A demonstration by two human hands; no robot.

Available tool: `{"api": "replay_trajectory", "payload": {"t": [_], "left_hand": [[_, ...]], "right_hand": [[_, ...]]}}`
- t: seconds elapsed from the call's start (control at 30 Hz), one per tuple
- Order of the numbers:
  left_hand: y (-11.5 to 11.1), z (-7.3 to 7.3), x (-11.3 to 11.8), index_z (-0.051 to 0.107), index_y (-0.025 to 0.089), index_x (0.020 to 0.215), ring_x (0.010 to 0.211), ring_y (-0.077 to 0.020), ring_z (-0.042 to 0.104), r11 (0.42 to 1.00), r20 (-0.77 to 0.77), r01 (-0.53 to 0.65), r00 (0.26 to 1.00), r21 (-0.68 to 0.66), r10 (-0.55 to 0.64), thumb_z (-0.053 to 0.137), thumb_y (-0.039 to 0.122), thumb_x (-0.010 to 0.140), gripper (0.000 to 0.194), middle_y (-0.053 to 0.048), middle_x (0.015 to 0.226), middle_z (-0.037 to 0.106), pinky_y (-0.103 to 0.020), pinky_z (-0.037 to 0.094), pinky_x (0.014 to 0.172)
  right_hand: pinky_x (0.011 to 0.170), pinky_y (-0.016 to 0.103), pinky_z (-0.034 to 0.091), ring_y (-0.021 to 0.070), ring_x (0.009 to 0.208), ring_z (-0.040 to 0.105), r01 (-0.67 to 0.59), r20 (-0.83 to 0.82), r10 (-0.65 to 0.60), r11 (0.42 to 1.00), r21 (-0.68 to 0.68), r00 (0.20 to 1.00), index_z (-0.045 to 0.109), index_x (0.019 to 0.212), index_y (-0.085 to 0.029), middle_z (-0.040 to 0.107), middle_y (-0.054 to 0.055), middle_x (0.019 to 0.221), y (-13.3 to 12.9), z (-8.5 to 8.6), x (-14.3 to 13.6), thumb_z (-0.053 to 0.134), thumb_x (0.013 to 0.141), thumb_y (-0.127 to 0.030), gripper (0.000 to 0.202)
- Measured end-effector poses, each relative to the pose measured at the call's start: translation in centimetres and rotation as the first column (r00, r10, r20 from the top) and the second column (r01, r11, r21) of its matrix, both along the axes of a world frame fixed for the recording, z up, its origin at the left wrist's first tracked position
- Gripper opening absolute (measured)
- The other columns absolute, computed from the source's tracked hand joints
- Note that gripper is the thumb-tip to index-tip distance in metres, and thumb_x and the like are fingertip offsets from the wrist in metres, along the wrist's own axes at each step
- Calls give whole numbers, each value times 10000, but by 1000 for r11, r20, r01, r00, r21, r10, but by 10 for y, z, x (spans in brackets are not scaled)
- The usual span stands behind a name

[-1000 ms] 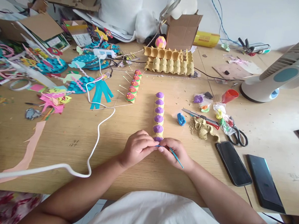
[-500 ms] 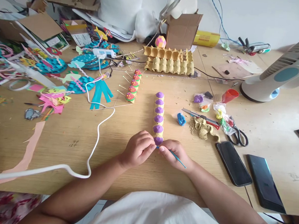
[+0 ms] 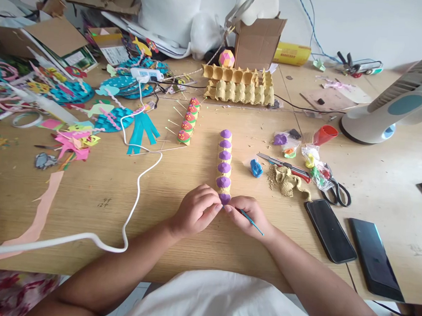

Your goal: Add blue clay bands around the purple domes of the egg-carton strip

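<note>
A strip cut from an egg carton (image 3: 224,168), its bumps capped in purple clay, lies lengthwise before me. My left hand (image 3: 198,210) is closed in a pinch at the strip's near end; what its fingertips hold is too small to make out. Close beside it, my right hand (image 3: 246,216) is closed round a thin blue clay tool (image 3: 253,222), which slants out toward the lower right. The thumb and fingertips of that hand touch the nearest purple cap. A lump of blue clay (image 3: 256,168) lies on its wrapper to the right of the strip.
To the right lie a utility knife (image 3: 284,167), tan clay (image 3: 285,181), scissors (image 3: 338,193) and two phones (image 3: 331,230). A finished-looking caterpillar strip (image 3: 188,121) and egg cartons (image 3: 243,91) stand farther back. A white cable (image 3: 134,196) crosses the left side.
My fingertips have shifted slightly at the near end of the strip, and the clay tool has moved a little to the right. The bit of blue between the fingertips shows less now.
</note>
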State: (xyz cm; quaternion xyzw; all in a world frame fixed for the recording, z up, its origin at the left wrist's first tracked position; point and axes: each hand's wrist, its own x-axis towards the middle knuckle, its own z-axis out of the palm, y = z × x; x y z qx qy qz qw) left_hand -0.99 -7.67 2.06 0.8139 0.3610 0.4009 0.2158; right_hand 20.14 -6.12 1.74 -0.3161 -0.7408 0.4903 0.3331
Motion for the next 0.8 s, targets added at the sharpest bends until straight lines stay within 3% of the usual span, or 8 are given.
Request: {"api": "replay_trajectory", "payload": {"t": [0.1, 0.3, 0.57, 0.8], "left_hand": [[0, -1, 0, 591, 202, 846, 794, -184, 557, 1000, 10, 7, 1000, -8, -7, 570, 148, 963, 131, -34, 826, 666, -344, 448, 763], [0, -2, 1, 615, 200, 981, 876, -192, 602, 999, 10, -40, 999, 19, 40, 612, 138, 930, 80, -51, 922, 682, -349, 481, 824], [-1, 0, 1, 593, 204, 895, 811, -183, 572, 1000, 1, -17, 1000, 21, 17, 552, 151, 969, 100, -39, 848, 663, -350, 463, 787], [0, -3, 1, 601, 206, 931, 836, -187, 584, 1000, -16, -19, 1000, 16, 20, 548, 161, 977, 84, -46, 881, 672, -352, 475, 800]], "right_hand": [[525, 243, 285, 80, 540, 314, -33, 15, 33, 999, -15, 999, 453, 575, -176, 353, -51, 575, 0, 1, 0, 566, 1004, -380, 488], [558, 216, 379, 98, 586, 429, 59, -31, -61, 998, -38, 998, 638, 840, -163, 514, -25, 661, -2, 0, 0, 593, 986, -351, 242], [535, 238, 294, 83, 549, 319, 22, 37, -23, 1000, 14, 999, 468, 603, -174, 359, -47, 586, -2, 1, 1, 516, 1022, -352, 457], [545, 225, 354, 100, 576, 403, 68, 12, -68, 997, -44, 998, 611, 777, -169, 473, -32, 631, -2, 1, 1, 563, 998, -386, 313]]}}
